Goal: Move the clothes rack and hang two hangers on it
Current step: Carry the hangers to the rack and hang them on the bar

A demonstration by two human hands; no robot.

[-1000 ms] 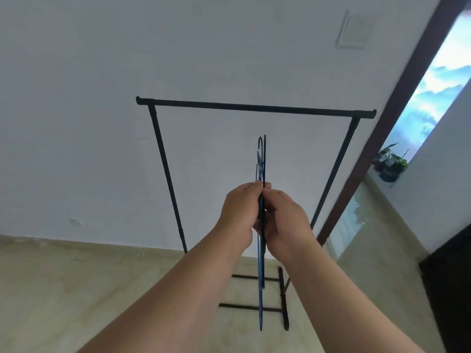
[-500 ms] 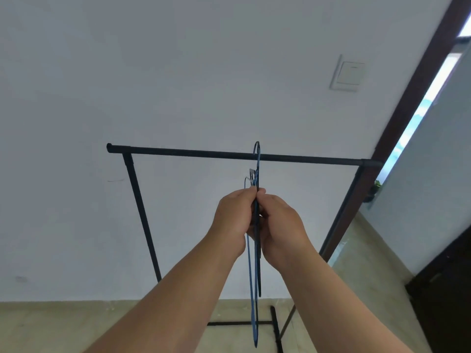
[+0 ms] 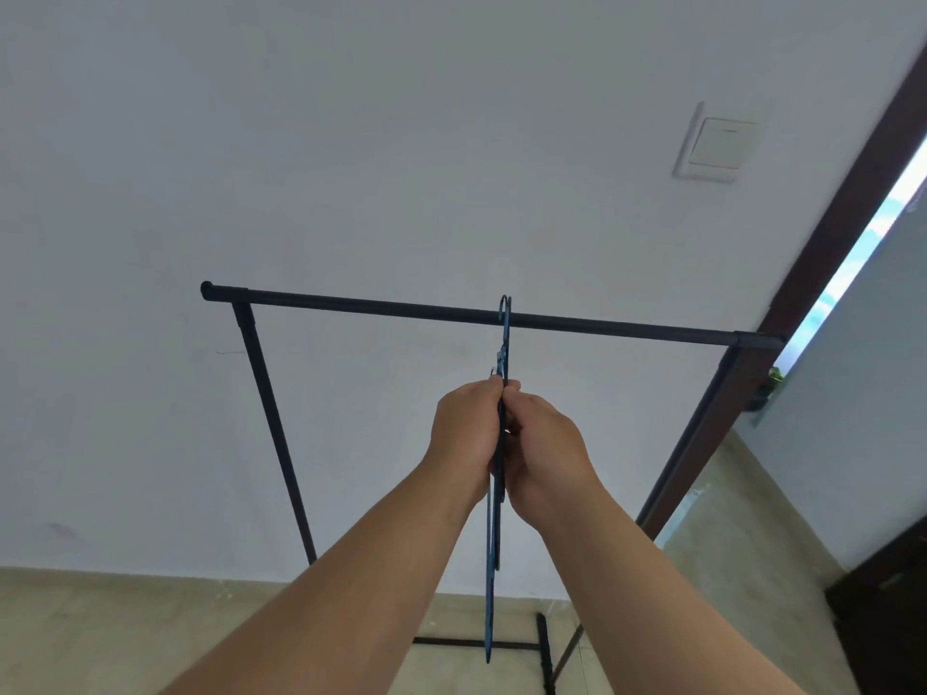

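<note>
Two bare hands meet at the centre of the frame, pressed together around a pair of thin blue hangers (image 3: 496, 544) seen edge-on. The left hand (image 3: 466, 433) and the right hand (image 3: 544, 443) both have their fingers curled and pinching the hangers' upper part between them, thumbs touching at the top. The hangers look like slim, smooth wire or plastic, hanging straight down past the forearms as two narrow blue lines, one ending higher than the other.

Above the hands, one rounded hook (image 3: 504, 308) loops over the top bar of the clothes rack (image 3: 376, 306), right of the bar's middle (whether its weight rests on the bar cannot be told). A second, smaller hook shows just above the left hand, below the bar.

The rack is a matte black frame of round tubes: a long horizontal rail with a capped left end, two slanting uprights, and low foot bars on the pale, stone-like floor (image 3: 100, 639). It stands near a plain white wall (image 3: 351, 143) that carries a square cream switch plate (image 3: 720, 143). A dark brown door frame (image 3: 853, 193) runs up the right side.
</note>
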